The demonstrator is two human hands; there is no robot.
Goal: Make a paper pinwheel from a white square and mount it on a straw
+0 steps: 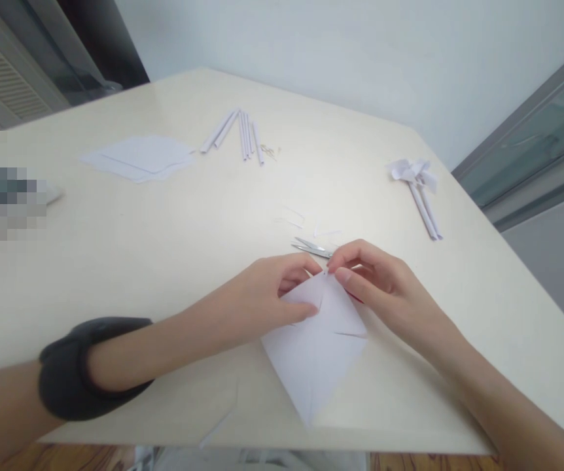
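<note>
A white folded paper sheet (314, 356) lies near the front edge of the pale table (164, 248), one corner pointing toward me. My left hand (272, 294) pinches the upper left flap of the paper. My right hand (375, 275) pinches the paper's top tip from the right. Both hands meet at that top corner. A dark band wraps my left forearm. Small metal scissors (311, 248) lie just beyond my fingers.
Flat white sheets (139, 158) rest at the back left. Several rolled paper sticks (240, 134) lie behind them. A finished paper pinwheel on a stick (419, 190) sits at the right. Thin paper scraps (294, 216) lie beyond the scissors. A blurred area covers the left edge.
</note>
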